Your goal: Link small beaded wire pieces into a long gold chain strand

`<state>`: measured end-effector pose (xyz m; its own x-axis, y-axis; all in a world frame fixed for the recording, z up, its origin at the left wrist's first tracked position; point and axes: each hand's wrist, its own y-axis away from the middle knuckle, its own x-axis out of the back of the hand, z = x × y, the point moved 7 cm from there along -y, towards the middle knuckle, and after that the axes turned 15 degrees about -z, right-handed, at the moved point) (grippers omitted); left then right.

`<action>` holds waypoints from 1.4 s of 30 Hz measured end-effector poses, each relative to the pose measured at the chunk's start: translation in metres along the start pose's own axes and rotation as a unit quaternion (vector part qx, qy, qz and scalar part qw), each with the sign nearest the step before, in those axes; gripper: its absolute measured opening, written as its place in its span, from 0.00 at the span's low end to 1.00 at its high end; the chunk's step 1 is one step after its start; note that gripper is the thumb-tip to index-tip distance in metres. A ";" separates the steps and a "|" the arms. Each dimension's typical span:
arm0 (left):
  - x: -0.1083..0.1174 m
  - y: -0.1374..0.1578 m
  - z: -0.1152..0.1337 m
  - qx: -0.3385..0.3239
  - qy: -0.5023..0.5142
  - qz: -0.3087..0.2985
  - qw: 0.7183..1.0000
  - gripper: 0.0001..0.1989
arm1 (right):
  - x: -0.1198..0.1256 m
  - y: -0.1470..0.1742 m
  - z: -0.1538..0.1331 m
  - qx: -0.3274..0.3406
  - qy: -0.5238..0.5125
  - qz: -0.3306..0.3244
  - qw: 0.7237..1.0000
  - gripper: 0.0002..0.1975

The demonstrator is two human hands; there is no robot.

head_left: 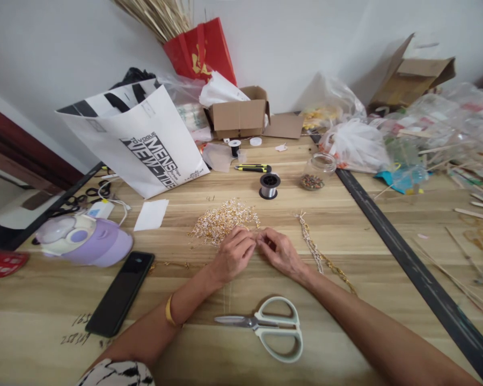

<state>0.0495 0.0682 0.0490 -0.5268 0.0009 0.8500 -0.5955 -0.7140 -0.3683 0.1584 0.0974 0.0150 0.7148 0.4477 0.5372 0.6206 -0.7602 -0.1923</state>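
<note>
My left hand (237, 252) is closed in a pinch just in front of a loose pile of small gold and white beads (225, 220). Fine pale thread (227, 297) trails down below that hand toward the scissors. Fingertip to fingertip with it, my right hand (279, 252) is also pinched closed; the tiny piece between the fingers is too small to make out. Beaded strands (316, 249) in silver and gold lie beside my right wrist. Nearer to me, scissors with pale handles (279, 327) rest on the wooden table, blades pointing left.
Beyond the hands are a wire spool (269, 186), a yellow-black cutter knife (253, 168) and a bead jar (317, 172). A phone (121, 294), a purple bottle (84, 238) and a white bag (145, 139) occupy the left. Plastic bags (356, 145) crowd the right, past a black strip (386, 236).
</note>
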 end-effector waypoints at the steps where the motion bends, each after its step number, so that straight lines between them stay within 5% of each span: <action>1: 0.000 0.000 -0.003 0.006 0.022 0.009 1.000 0.08 | 0.000 0.000 0.000 0.000 -0.003 -0.001 1.000 0.05; 13: -0.004 0.000 -0.035 0.206 0.270 -0.009 0.941 0.04 | 0.000 -0.001 -0.001 0.009 -0.025 -0.010 1.000 0.05; 42: -0.012 0.004 -0.043 0.219 0.327 -0.007 0.919 0.03 | -0.006 -0.001 0.001 0.010 -0.054 -0.062 0.997 0.06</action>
<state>0.0279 0.0954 0.0213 -0.8580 0.3315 0.3923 -0.3799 -0.9236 -0.0504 0.1538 0.0960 0.0113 0.6614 0.5872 0.4666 0.7126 -0.6861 -0.1467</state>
